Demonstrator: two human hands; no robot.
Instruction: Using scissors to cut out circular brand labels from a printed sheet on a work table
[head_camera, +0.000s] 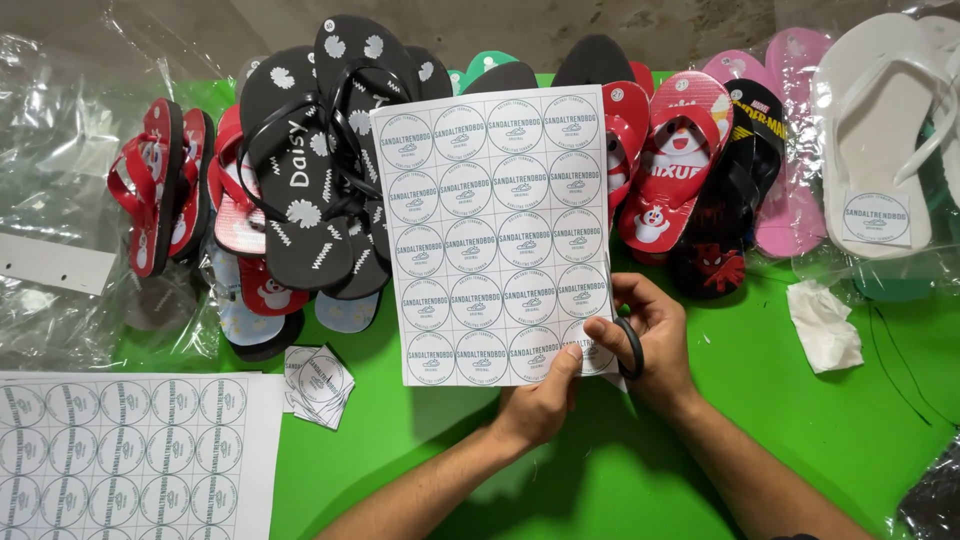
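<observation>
Now, over a green work table (760, 400) crowded with flip-flops, I watch two bare hands hold up a white sheet of round printed labels (497, 235), its lower edge just above the table and its top reaching the pile of sandals behind. The left hand (538, 402) pinches the sheet's bottom edge between thumb and curled fingers, while the right hand (648, 335) has its fingers threaded through the black loops of a pair of scissors (632, 348) at the sheet's lower right corner; the blades are hidden behind the paper, so I cannot tell whether they are parted. I judge the step in hand to be the start of cutting: the sheet looks whole, lined up but not yet parted. The next move, as I read it, calls for a steady pinch from the left hand and a straight run of the blades between the rows without clipping the circles. A small heap of cut label squares (318, 382) lies on the table to the left, a second uncut label sheet (130, 450) rests at the lower left, and black daisy-print flip-flops (300, 170), a red penguin-print flip-flop (675, 165) and a white flip-flop (875, 130) already bearing a round label lie beyond.
</observation>
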